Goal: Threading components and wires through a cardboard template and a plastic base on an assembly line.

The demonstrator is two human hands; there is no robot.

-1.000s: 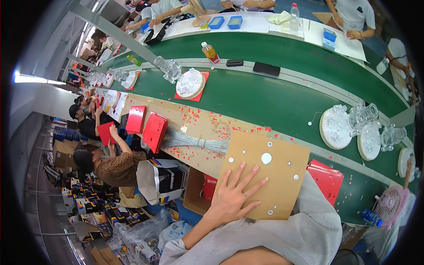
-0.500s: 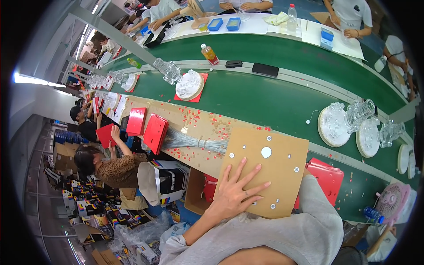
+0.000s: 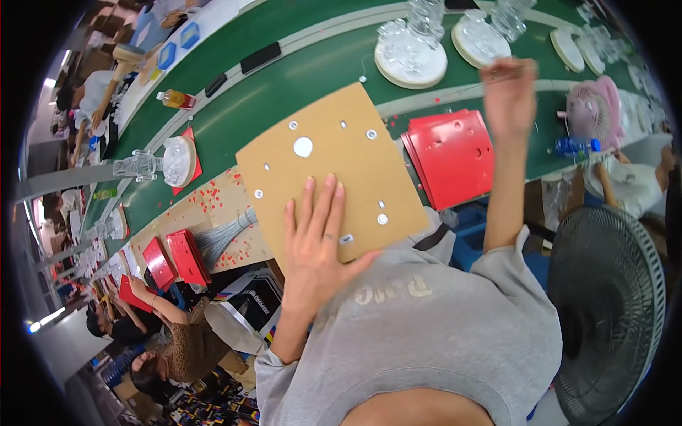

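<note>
A tan board (image 3: 355, 135) with a large round hole and several small metal-rimmed openings leans in front of me, above my lap. My left hand (image 3: 312, 241) lies flat on its lower face, fingers stretched out. My right hand (image 3: 508, 103) is raised on the right over the green bench, somewhat blurred. Its fingers are curled together; what they pinch, if anything, is too small to make out, though a faint thin line shows to its left. Below and left of that hand lies a stack of red perforated panels (image 3: 455, 160). A bundle of thin grey wires (image 3: 220, 234) rests left of the board.
Clear plastic assemblies on round white bases (image 3: 410, 60) stand along the green bench (image 3: 312, 78). A pink fan (image 3: 593, 110) and a blue bottle (image 3: 575, 147) are at the right. A large black fan (image 3: 604, 305) stands close on my right. Co-workers sit at the left.
My view has swung to the right. My right hand, hidden before, has come up into view over the bench. My left hand stays flat on the board.
</note>
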